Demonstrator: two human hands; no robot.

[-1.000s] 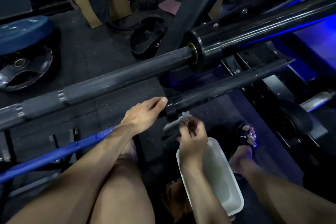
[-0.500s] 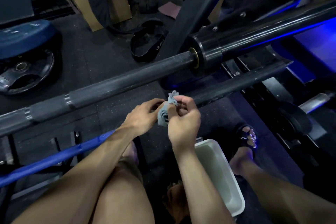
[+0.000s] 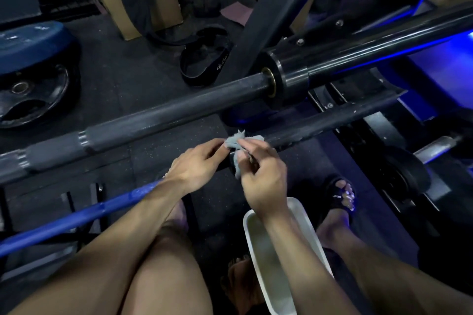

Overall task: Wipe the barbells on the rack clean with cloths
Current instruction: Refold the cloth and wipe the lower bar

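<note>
Both my left hand [image 3: 197, 166] and right hand [image 3: 261, 174] pinched the grey cloth [image 3: 236, 153] against the lower barbell [image 3: 320, 123], whose long axis ran far-right from my right hand.

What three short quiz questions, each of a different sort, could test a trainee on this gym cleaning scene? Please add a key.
1. True or false: both hands hold the grey cloth.
2. Which thing lies under the right forearm? A) white tub B) blue weight plate C) black belt
3. Fill in: the cloth is held just in front of the lower black ____.

Key: 1. True: the left hand and the right hand both pinch it. 2. A. 3. Bar.
</note>
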